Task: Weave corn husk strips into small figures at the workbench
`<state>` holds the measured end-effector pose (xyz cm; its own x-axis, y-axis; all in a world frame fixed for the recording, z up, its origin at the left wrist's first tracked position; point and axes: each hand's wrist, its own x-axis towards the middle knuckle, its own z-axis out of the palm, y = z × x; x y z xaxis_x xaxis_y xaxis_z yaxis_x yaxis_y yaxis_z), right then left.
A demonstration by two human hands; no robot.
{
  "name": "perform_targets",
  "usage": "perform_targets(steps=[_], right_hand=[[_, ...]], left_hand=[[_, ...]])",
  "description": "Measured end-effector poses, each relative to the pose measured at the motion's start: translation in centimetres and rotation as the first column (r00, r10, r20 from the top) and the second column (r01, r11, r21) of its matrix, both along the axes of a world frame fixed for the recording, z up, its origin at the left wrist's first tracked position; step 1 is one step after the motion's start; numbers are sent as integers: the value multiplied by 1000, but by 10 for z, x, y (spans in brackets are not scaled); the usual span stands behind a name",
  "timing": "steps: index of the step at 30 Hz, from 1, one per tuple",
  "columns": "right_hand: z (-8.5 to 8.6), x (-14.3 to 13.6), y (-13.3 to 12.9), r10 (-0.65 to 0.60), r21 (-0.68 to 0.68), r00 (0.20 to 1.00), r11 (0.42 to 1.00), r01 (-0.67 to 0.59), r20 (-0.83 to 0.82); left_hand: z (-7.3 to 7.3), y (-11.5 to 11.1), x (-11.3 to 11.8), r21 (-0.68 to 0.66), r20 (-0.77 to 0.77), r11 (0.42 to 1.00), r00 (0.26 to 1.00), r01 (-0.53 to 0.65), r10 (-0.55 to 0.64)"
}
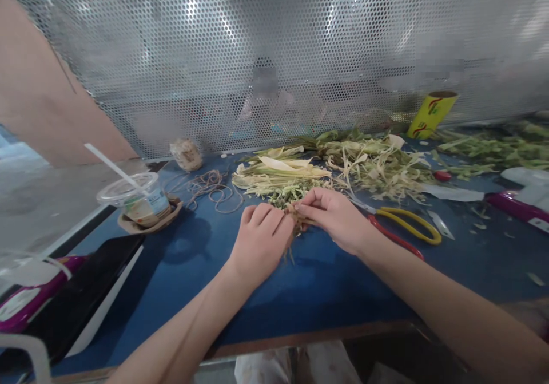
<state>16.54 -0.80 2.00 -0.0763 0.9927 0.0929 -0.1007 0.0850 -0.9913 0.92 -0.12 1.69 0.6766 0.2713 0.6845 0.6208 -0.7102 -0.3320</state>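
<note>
Above the blue table, my left hand [262, 241] is closed, with its fingers curled over a small bundle of dried plant stems [291, 208]. My right hand [333, 217] pinches the same bundle from the other side, thumb against fingertips. Loose tan ends hang out below the hands, and much of the bundle is hidden behind the fingers. Just beyond lie pale, dry leaf strips [283, 169] and small green sprigs [295, 190]. To the right of my right hand rest scissors [407, 224] with one yellow and one red handle.
A lidded plastic cup [143, 204] with a straw, tangled brown twine [210, 188] and a twine ball [186, 155] are left. A leaf heap [381, 163], yellow tube [432, 114] and knife blade [454, 193] are right. A perforated metal panel [274, 40] stands behind.
</note>
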Motion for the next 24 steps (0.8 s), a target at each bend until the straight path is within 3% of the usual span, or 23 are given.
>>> perform_targets(steps=[5, 10, 15, 24], right_hand=[[-12, -1, 5, -71, 50, 994, 996, 68, 80], [-13, -5, 5, -77, 96, 997, 993, 75, 16], [-6, -8, 2, -98, 99, 995, 990, 100, -21], [0, -7, 0, -125, 112, 991, 987, 118, 55]], left_hand=[[1, 5, 0, -161, 5, 983, 996, 89, -89], [6, 5, 1, -180, 82, 964, 979, 196, -184], [10, 2, 0, -261, 174, 942, 970, 211, -169], [11, 1, -3, -397, 204, 890, 967, 226, -154]])
